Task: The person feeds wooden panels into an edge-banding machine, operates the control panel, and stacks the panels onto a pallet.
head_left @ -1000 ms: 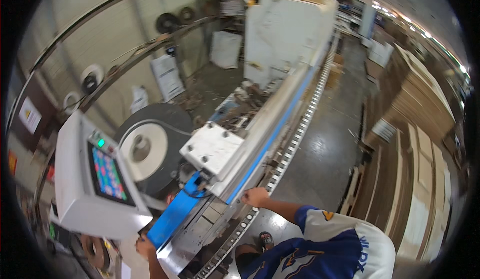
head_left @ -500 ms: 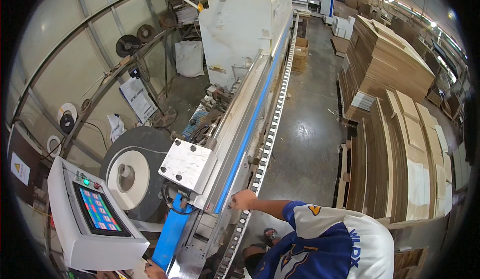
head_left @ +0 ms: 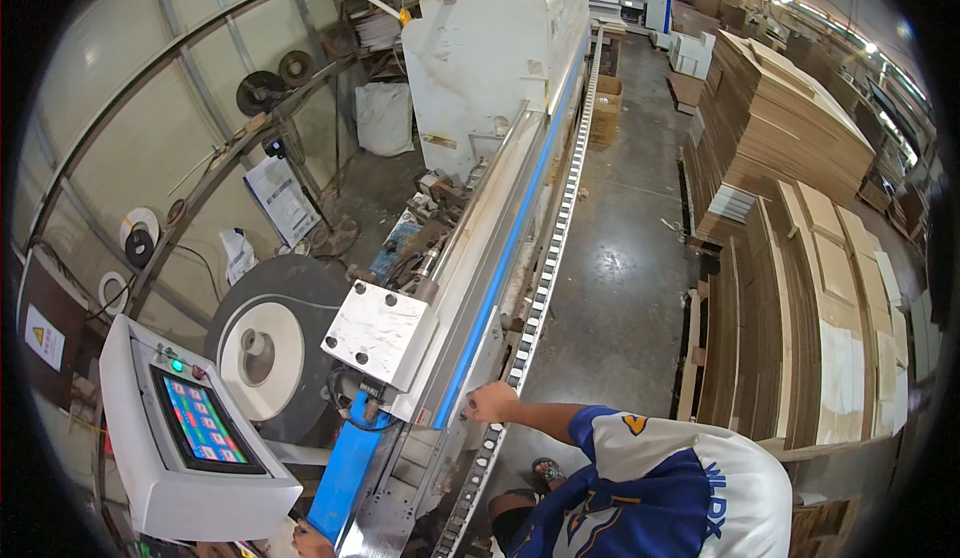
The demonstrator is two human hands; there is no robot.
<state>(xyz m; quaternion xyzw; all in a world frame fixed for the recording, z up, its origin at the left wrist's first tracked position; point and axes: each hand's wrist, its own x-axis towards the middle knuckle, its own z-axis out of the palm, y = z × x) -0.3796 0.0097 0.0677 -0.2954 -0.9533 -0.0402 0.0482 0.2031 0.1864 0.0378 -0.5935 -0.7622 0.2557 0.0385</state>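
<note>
Grey floor (head_left: 625,208) (glossy) beside long machine (head_left: 485,248).

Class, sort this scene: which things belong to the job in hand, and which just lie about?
Seemingly in use:
- long, narrow blue machine strip, near the right hand
- blue metal beam, beside the left hand
- pale grey boxy control panel, screen lit

Apparently lying about:
- stacked flat brown boards
- brown cardboard box
- whitish sack
</note>
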